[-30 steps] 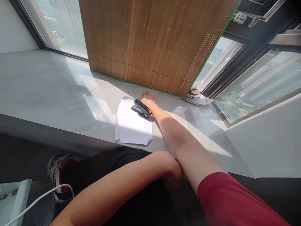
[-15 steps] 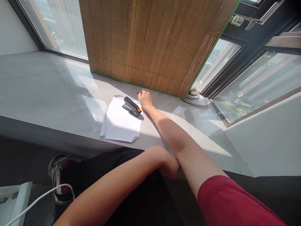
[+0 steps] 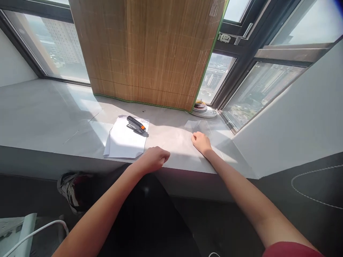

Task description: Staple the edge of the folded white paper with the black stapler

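My left hand point(image 3: 155, 159) rests in a loose fist at the front edge of the sill, just right of the paper. No object shows in its fingers. My right hand point(image 3: 201, 142) lies on the sill further right, its fingers curled in, with nothing visible in them. A small clear sheet point(image 3: 192, 124) lies just beyond it. Several stacked sheets of white paper point(image 3: 124, 142) have curled corners and some marks near the upper right. On their upper part sits a black stapler point(image 3: 136, 125) with an orange patch. A tiny dark thing point(image 3: 143, 111) lies behind the paper.
A brown bamboo mat point(image 3: 144, 57) with green edging stands against the window behind the sill point(image 3: 171, 135). A stack of plates point(image 3: 204, 111) is in the right corner. Below the sill are a shoe point(image 3: 68, 191) and a white cable point(image 3: 40, 230).
My right hand has drawn back from beside the stapler and the tiny dark thing to the right of the sill. My left hand has come from under my right arm onto the sill's edge. The view has shifted.
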